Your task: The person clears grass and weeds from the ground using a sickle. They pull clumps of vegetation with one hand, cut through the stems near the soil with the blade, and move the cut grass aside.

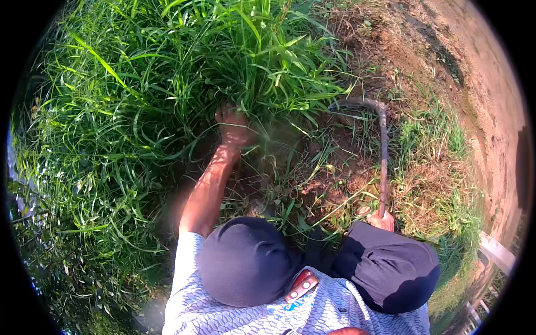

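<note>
My left hand reaches into the base of a dense clump of tall green grass, its fingers closed around stems and partly hidden by the blades. Close beside my right knee, my right hand grips the handle of a sickle. The sickle's shaft points away from me, and its curved head bends left towards the edge of the tall grass, where the tip is partly covered by leaves. Cut or loose grass blades lie on brown soil between my two hands.
Short and dry grass grows to the right, beside a bare earth path. A pale post or slab is at the lower right. Darker leafy plants are at the lower left. My bent knees are close below my hands.
</note>
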`<state>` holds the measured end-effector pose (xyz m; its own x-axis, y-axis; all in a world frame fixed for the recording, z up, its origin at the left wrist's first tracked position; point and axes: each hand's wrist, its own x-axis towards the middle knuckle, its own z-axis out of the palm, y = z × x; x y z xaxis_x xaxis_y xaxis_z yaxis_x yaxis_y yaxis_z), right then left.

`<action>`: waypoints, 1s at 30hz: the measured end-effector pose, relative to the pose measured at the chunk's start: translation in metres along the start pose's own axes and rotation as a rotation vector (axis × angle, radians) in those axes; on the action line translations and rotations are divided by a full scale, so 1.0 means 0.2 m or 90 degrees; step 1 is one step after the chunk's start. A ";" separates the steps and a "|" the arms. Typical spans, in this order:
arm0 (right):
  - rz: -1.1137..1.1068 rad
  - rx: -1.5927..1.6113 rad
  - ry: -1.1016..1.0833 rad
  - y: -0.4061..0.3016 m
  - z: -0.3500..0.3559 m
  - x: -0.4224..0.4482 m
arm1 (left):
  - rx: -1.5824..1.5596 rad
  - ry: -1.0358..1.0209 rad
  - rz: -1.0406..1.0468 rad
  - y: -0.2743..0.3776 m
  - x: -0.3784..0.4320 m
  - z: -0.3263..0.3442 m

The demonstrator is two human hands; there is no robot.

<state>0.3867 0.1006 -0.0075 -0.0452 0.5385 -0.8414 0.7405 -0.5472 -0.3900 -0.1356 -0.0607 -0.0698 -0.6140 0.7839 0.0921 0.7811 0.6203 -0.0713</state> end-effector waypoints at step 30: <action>-0.101 0.456 -0.567 -1.41 0.53 0.97 | -1.071 0.198 -0.735 -0.32 -0.85 -0.85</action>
<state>0.0975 0.2904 -0.1001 -0.7720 0.1468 -0.6185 0.1466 -0.9056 -0.3980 -0.0624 -0.2375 0.0875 -0.8975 -0.0059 -0.4409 -0.4401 -0.0524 0.8964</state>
